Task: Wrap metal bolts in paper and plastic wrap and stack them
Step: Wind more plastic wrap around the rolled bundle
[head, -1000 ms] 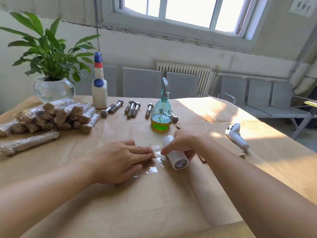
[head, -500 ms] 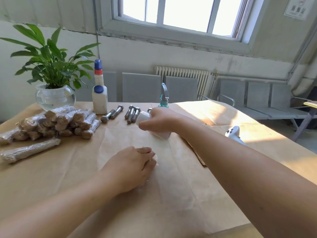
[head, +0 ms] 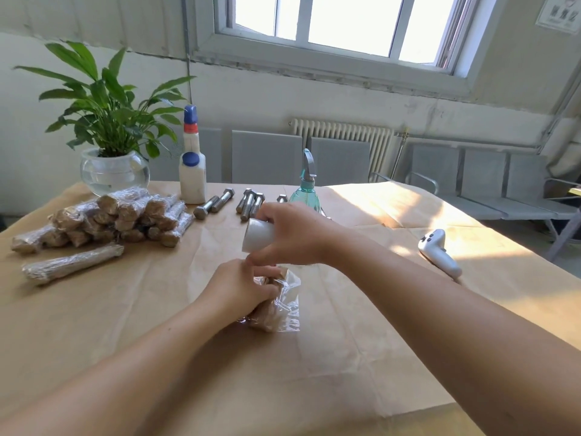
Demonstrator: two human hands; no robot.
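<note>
Bright daylight from the overexposed window [head: 339, 23] streaks the table [head: 393, 202]; edges bend, slight softness.

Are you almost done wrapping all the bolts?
Partway. A stack of wrapped bolts sits at the left, with one more wrapped bolt lying beside it. The left hand holds a paper-wrapped bolt while the right hand holds the plastic wrap roll over it. Several bare bolts still wait near the back.
</note>
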